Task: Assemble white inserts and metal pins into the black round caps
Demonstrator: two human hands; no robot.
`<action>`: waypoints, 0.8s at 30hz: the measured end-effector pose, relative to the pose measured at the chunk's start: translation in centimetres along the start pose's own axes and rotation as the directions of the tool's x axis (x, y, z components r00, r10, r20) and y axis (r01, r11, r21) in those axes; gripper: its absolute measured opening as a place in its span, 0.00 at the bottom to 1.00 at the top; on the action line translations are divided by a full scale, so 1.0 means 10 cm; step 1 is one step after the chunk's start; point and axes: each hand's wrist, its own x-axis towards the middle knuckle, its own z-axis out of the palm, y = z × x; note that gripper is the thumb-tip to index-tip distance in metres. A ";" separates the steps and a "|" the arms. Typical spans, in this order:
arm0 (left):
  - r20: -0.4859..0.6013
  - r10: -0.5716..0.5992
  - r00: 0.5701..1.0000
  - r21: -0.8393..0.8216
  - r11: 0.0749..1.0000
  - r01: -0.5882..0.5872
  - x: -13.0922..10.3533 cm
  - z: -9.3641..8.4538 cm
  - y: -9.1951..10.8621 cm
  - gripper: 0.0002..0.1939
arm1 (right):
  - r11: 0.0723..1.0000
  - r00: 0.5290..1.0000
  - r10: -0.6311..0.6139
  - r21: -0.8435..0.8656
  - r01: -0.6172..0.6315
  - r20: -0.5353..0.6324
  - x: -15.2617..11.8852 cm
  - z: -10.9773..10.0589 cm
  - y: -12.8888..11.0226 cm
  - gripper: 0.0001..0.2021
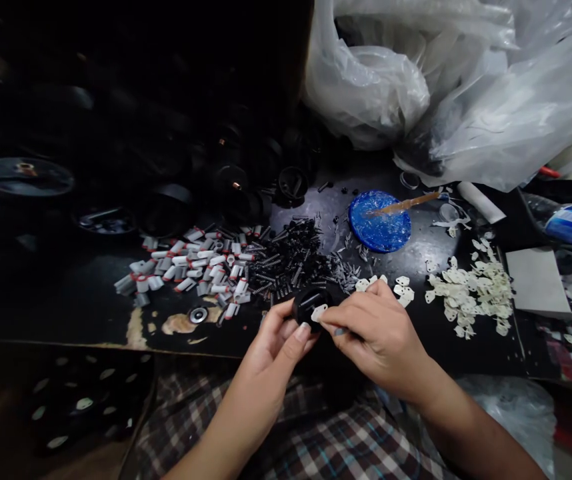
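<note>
My left hand (281, 343) is closed around a round black part (309, 301), near the table's front edge. On the face of that part lies a small white plate (319, 313). My right hand (366, 330) has its fingertips pinched at the plate's right side, and a small grey piece (340, 331) shows between its fingers. Beyond my hands are a heap of dark springs (296, 257), some small grey pieces (345, 272) and a few white plates (404, 291). Grey tubes with red rims (206, 263) are piled to the left.
A blue lid (380, 221) with a wooden stick (406, 203) across it lies behind my right hand. More white plates (476, 290) are heaped at the right. Plastic bags (446, 93) stand at the back; black round parts (166, 207) fill the back left.
</note>
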 end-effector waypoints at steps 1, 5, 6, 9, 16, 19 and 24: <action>-0.005 0.016 1.000 -0.001 1.000 -0.016 0.00 0.00 0.00 0.13 | 1.000 1.000 -0.003 0.000 0.003 -0.001 -0.01 0.00 0.00 0.09; -0.051 0.058 0.997 0.006 0.998 -0.057 0.02 0.02 -0.05 0.13 | 0.999 0.999 -0.030 -0.019 0.029 -0.021 -0.04 0.02 -0.03 0.08; -0.056 0.061 0.997 0.009 0.998 -0.061 0.03 0.03 -0.07 0.13 | 0.999 0.999 -0.027 -0.021 0.026 -0.027 -0.05 0.03 -0.05 0.07; -0.062 0.095 0.994 0.004 0.995 -0.095 0.04 0.03 -0.11 0.09 | 1.000 0.999 0.027 -0.008 -0.027 -0.044 -0.07 0.07 -0.12 0.05; -0.119 0.079 0.990 0.000 0.997 -0.080 0.06 0.07 -0.10 0.08 | 0.973 0.972 0.216 0.098 -0.207 -0.096 -0.15 0.20 -0.22 0.06; -0.145 0.031 0.989 -0.018 0.999 -0.034 0.05 0.11 -0.06 0.10 | 0.966 0.972 0.226 0.143 -0.214 -0.071 -0.13 0.21 -0.18 0.06; -0.272 0.052 0.961 0.112 0.993 -0.022 -0.25 -0.37 0.00 0.13 | 0.914 0.994 0.048 0.396 -0.082 0.095 0.05 0.09 -0.23 0.03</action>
